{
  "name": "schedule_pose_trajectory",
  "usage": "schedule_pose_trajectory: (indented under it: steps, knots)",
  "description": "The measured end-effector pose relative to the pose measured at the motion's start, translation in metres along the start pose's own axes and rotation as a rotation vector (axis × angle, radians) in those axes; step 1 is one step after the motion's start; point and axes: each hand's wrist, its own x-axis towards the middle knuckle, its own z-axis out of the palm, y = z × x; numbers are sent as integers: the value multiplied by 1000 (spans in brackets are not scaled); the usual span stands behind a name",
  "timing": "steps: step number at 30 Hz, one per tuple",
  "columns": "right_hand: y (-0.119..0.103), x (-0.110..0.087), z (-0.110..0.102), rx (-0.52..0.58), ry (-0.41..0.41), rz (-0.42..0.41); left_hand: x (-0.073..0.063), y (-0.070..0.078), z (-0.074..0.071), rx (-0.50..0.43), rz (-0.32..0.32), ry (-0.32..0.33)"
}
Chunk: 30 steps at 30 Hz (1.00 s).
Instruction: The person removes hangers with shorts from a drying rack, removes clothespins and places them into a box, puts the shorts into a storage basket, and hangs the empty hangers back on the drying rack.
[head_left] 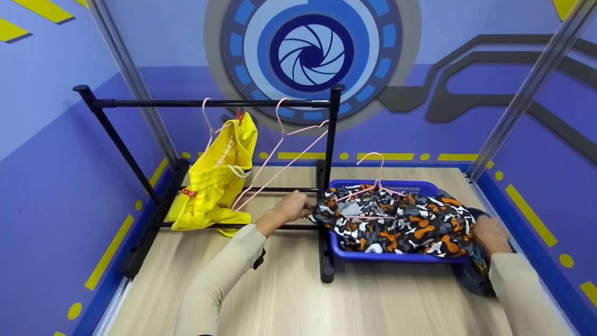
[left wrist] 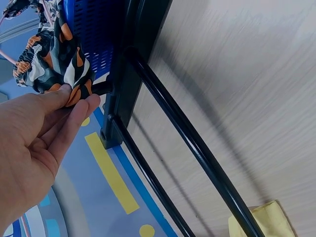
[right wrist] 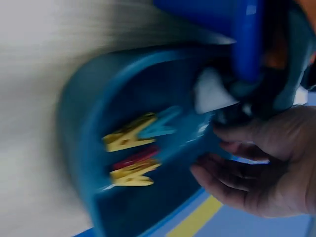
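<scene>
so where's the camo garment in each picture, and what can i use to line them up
Head: the camo garment lies over the blue basket, right of centre.
Left wrist: the camo garment is upper left, pinched by the left hand.
Right wrist: upper right, blurred and partly cut off, above the right hand.
Shared landmark: the blue basket, next to the garment in all three.

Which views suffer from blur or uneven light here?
Right wrist: dim and motion-blurred, the clothespins soft-edged; head: mostly crisp and bright, though the right grip is smeared; left wrist: reasonably sharp, with the black bars casting soft shadows on the tabletop.
</scene>
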Motion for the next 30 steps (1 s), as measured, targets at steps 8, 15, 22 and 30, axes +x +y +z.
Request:
schedule_pose_trajectory:
  steps: [8,15,22,30]
  knots:
    - [-49,18,-16,174,486,-217,0,1,2,-10,-7,-3]
    - [-105,19,-12,301,561,-600,0,4,-1,56,-74,-11]
    - [-127,19,7,202,289,-699,7,14,4,217,-103,27]
    - [-138,19,19,161,304,-749,19,32,13,83,-71,26]
